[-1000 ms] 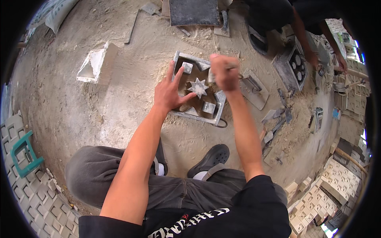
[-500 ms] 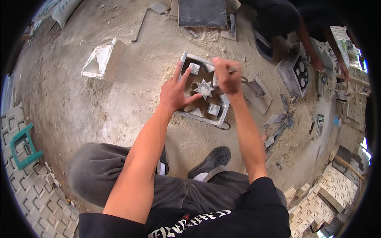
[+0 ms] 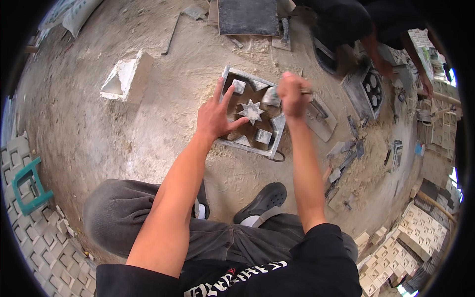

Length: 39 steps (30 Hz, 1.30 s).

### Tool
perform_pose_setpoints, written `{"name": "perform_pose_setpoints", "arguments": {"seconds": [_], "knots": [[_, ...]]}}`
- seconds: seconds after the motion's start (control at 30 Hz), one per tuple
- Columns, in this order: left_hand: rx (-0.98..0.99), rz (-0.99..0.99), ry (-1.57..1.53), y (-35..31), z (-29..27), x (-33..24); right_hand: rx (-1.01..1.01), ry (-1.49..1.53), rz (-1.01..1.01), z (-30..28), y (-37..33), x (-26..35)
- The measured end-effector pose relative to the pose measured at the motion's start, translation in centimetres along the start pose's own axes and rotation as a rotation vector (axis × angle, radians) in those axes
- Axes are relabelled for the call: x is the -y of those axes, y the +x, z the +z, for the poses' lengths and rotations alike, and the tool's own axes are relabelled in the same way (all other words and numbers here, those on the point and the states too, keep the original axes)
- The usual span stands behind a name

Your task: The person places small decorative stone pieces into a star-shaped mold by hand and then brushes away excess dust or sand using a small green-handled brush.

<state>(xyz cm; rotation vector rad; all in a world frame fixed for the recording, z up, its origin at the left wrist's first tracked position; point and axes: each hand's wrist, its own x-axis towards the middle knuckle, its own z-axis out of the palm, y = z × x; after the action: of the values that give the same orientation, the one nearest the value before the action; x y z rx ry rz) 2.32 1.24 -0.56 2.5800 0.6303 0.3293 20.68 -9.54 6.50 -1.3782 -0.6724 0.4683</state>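
A square metal mould (image 3: 227,74) lies on the sandy ground in front of me, with a star-shaped piece (image 3: 251,112) in its middle and small grey blocks in its corners. My left hand (image 3: 216,115) rests flat on the mould's left side, fingers spread. My right hand (image 3: 292,95) is closed around a small tool handle above the mould's right edge; the tool's working end is hidden by the fist.
A trowel (image 3: 320,116) lies right of the mould. A white triangular mould (image 3: 121,79) sits at the left, a dark slab (image 3: 247,17) at the top. Another person (image 3: 376,59) works at a round-holed mould (image 3: 371,89). Patterned blocks (image 3: 420,237) are stacked at the lower right.
My left hand has stayed spread on the mould. My right fist has shifted slightly over the mould's right edge. The view has moved a little.
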Motion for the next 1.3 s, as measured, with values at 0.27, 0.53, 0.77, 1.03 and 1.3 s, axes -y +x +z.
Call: {"name": "perform_pose_setpoints", "arguments": {"seconds": [0.27, 0.53, 0.77, 1.03, 1.3], "knots": [[0.065, -0.031, 0.012, -0.1, -0.7, -0.1, 0.061, 0.044, 0.023, -0.5, 1.2, -0.8], [0.016, -0.003, 0.03, -0.2, -0.3, 0.2, 0.08, 0.01, 0.085, 0.3, 1.0, 0.9], [0.076, -0.039, 0.041, 0.0, -0.1, -0.4, 0.165, -0.041, 0.15, 0.6, 0.3, -0.2], [0.052, -0.01, 0.05, -0.1, 0.2, -0.3, 0.116, -0.099, 0.086, 0.2, -0.5, -1.5], [0.098, -0.057, 0.01, 0.5, -0.6, -0.9, -0.026, -0.059, 0.055, 0.4, -0.5, -1.9]]}}
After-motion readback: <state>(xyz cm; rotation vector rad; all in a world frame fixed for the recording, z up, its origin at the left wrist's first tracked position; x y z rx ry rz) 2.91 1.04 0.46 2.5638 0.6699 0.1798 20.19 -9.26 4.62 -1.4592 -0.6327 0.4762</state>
